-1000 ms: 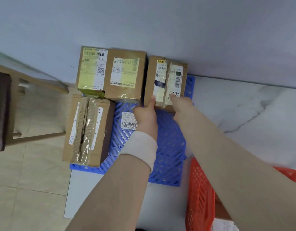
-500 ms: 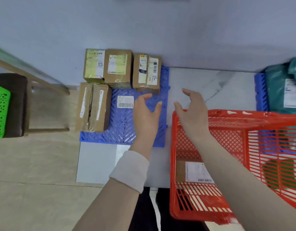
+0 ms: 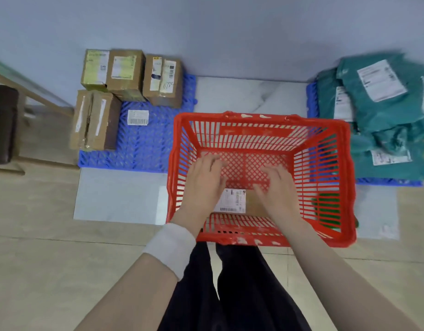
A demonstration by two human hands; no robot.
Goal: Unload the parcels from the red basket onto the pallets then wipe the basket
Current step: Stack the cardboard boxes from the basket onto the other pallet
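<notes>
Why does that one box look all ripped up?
The brown cardboard box at the near left of the blue plastic pallet has a torn top: ragged cardboard runs along its middle seam under clear tape. The other boxes look intact.

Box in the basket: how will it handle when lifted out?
Probably stiff: the box is brown cardboard with flat faces and a printed label, like those stacked on the blue pallet. Likely light, since it is small enough to sit between the left hand and right hand. It lies flat on the basket floor, so it should not roll.
</notes>
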